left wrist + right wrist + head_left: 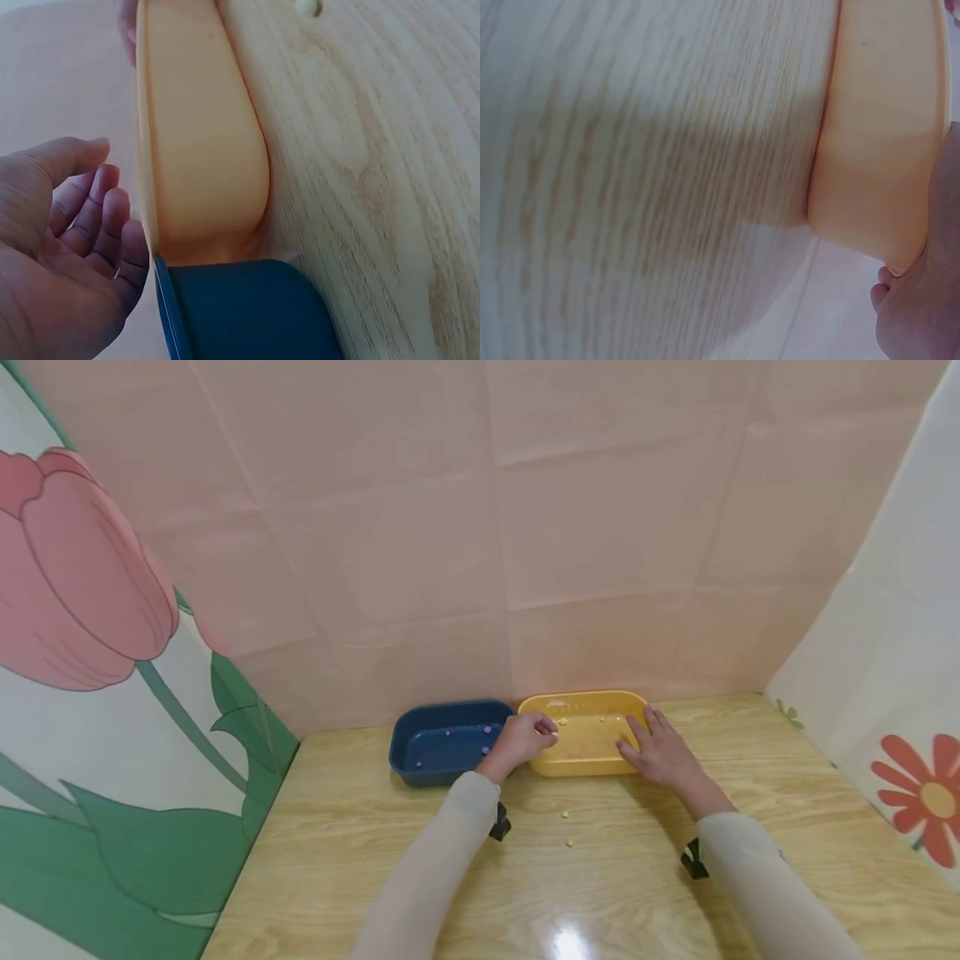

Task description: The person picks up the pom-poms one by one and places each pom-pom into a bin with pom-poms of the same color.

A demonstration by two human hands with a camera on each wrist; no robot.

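A yellow tray (pixel 585 767) stands against the back wall, with a dark blue tray (pixel 442 777) beside it on the left. Over the yellow tray's left end is my left hand (pixel 522 739), thumb and index fingertips brought together. In the left wrist view this hand (pixel 67 232) is above the rim with its other fingers bent; I cannot tell whether a small piece is between the fingertips. My right hand (pixel 662 756) holds the yellow tray's right end, some fingers inside the rim and others outside. The right wrist view shows fingertips (pixel 880 296) just past the tray's corner.
Small yellow bead-like pieces (pixel 563 722) lie in the yellow tray, and several purple ones (pixel 487 729) in the blue tray. Two more yellow pieces, a farther one (pixel 566 814) and a nearer one (pixel 570 843), rest on the wooden table (pixel 525 893) between my forearms.
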